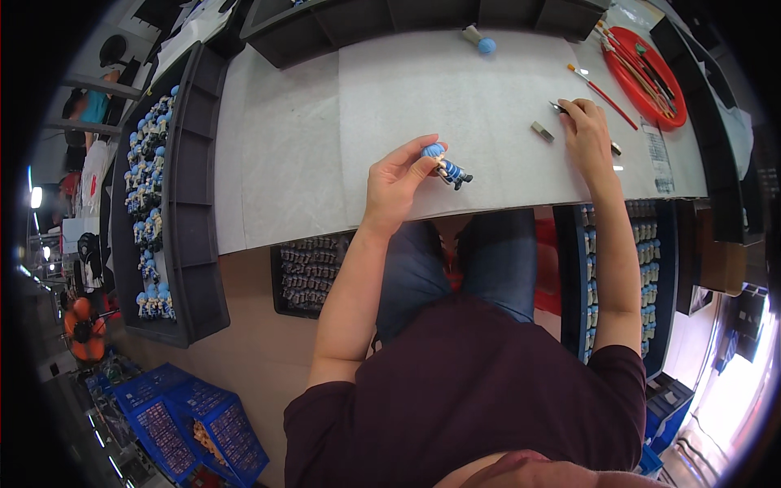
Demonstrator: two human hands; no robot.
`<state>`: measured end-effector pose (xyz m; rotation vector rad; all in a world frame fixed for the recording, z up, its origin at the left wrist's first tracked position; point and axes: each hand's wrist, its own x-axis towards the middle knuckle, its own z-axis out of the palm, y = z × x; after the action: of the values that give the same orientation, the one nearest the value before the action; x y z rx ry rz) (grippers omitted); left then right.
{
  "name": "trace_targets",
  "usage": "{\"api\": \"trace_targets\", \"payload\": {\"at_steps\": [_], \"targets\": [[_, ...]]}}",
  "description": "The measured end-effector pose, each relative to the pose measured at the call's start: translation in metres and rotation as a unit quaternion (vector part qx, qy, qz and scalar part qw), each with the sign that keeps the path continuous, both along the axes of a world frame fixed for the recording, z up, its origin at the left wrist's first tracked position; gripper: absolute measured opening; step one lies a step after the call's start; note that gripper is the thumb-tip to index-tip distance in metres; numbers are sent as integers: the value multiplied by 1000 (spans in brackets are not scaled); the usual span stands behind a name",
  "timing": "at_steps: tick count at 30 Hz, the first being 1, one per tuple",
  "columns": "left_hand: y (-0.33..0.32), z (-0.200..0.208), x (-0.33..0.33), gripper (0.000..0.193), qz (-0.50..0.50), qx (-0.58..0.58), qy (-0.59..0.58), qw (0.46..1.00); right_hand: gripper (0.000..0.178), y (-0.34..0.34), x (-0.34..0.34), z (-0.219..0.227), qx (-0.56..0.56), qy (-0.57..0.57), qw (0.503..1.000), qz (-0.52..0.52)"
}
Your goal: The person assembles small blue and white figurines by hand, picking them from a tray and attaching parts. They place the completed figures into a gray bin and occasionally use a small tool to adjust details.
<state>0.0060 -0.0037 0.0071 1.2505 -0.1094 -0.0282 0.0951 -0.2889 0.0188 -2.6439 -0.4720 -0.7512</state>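
My left hand (pixel 400 175) pinches a small figurine (pixel 449 169) with blue hair, a blue and white outfit and dark shoes. The figurine is tilted above the table's near edge, its head between thumb and fingers. Farther right, my right hand (pixel 582 126) is low over the table, fingers closed on a craft knife (pixel 558 106) whose pointed metal tip shows past the fingertips. Its grip is mostly hidden. Beside that hand lies a small grey block (pixel 542 131). A black and gold end piece (pixel 616 149) shows by my wrist; whether it belongs to the knife I cannot tell.
White paper (pixel 455 98) covers the table. Another blue-haired piece (pixel 486 45) lies at the back. A red-handled brush (pixel 602 96) lies near a red dish (pixel 680 114) of brushes. Dark trays flank the table, the left one (pixel 191 244) holding several figurines; a right tray (pixel 582 276) sits lower.
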Motion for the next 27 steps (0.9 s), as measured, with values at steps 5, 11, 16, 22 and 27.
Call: {"api": "trace_targets", "payload": {"at_steps": [5,11,16,22,27], "targets": [[1,-1,0,29,6,2,6,1000,27,36,-30,12,184,16,977,107],[0,2,-2,30,2,7,27,1000,23,96,-84,10,340,266,853,294],[2,3,-1,31,-22,-18,40,999,12,103,-84,-12,395,265,846,239],[2,4,-1,30,-22,12,43,999,10,104,-87,-16,400,258,848,232],[2,3,0,29,-21,16,42,999,10,105,-88,-15,384,240,861,232]]}}
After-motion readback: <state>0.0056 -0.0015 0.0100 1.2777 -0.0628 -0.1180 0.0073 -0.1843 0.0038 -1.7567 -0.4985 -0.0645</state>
